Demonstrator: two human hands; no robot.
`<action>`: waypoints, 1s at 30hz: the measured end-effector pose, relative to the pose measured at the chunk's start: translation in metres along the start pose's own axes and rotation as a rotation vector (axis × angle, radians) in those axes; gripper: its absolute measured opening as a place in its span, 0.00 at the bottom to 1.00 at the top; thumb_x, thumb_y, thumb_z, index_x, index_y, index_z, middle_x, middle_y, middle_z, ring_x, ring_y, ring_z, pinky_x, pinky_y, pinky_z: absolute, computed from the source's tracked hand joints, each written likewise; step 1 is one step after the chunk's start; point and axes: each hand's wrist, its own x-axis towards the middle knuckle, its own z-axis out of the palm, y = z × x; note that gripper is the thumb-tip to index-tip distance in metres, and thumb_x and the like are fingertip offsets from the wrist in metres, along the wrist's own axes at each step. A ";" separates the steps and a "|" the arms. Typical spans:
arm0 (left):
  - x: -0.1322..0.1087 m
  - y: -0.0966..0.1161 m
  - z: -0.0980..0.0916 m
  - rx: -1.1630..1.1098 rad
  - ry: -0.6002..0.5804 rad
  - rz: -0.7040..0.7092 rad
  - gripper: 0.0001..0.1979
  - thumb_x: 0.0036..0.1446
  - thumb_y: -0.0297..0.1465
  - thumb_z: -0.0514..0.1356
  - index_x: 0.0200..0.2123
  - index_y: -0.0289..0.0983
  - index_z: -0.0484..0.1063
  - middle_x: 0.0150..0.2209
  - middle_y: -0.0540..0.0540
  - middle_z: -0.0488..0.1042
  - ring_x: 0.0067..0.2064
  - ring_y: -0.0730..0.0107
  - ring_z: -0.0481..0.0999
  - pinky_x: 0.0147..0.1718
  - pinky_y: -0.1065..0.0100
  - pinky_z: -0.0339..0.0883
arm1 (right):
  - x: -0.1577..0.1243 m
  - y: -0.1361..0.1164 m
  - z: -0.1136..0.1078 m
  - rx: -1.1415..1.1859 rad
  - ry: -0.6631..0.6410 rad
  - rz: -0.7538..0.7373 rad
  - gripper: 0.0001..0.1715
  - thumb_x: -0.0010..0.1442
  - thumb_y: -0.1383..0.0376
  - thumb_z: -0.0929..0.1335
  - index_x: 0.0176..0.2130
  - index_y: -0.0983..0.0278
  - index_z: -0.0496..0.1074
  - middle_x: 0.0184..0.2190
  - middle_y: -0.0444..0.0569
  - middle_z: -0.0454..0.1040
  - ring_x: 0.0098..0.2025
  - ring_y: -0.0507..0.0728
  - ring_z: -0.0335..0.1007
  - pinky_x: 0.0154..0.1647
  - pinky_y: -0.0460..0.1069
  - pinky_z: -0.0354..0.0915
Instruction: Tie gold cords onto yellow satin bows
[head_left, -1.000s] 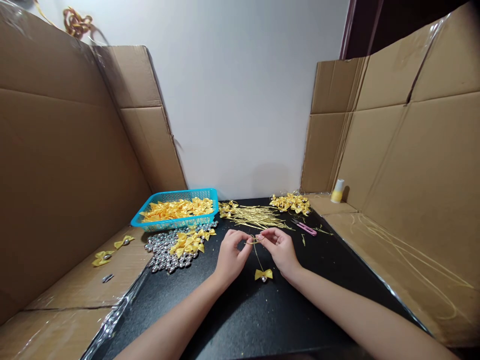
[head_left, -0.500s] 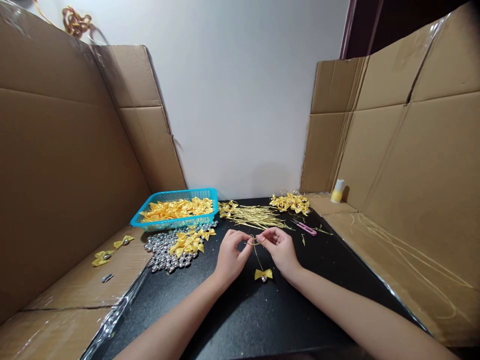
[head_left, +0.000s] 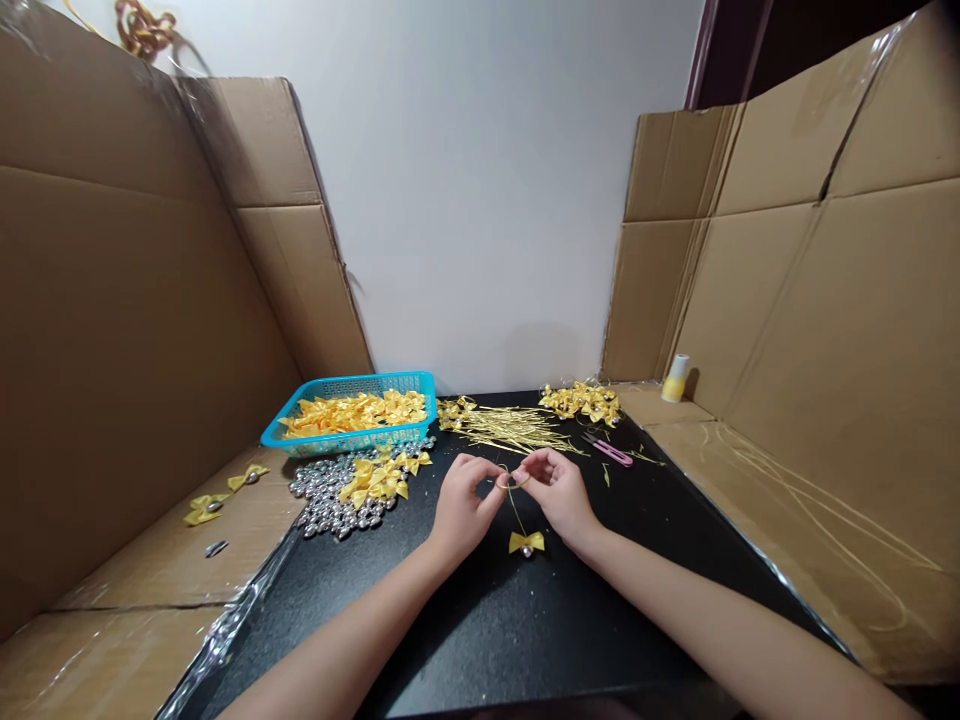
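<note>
My left hand [head_left: 466, 503] pinches one side of a small loop of thin gold cord [head_left: 516, 507] over the middle of the black table. Close on its right, my right hand [head_left: 559, 495] pinches the loop's other side. From the loop the cord runs down to a yellow bow [head_left: 526, 543] with a silver bead, which lies just below and between my hands. Beyond my hands is a pile of gold cord pieces [head_left: 514, 428]. Silver beads [head_left: 326, 495] with yellow bows [head_left: 379, 478] on them are to the left of my left hand.
A blue basket [head_left: 274, 436] of yellow bows stands at the back left. Beaded bows [head_left: 581, 402] and pink snips [head_left: 611, 452] are at the back right. A thread spool [head_left: 676, 380] stands on cardboard [head_left: 825, 340], which walls both sides. Two bows and a metal piece [head_left: 216, 549] lie left.
The view has shifted slightly. My hands still pinch the cord, and the loop between my fingertips looks a little rounder than before.
</note>
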 end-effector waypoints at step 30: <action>0.005 0.001 -0.007 0.053 -0.293 -0.119 0.06 0.52 0.34 0.62 0.26 0.38 0.75 0.28 0.47 0.77 0.33 0.64 0.73 0.34 0.67 0.63 | 0.008 0.001 -0.010 -0.260 -0.121 -0.028 0.08 0.47 0.62 0.71 0.23 0.64 0.75 0.20 0.45 0.75 0.25 0.54 0.69 0.29 0.49 0.63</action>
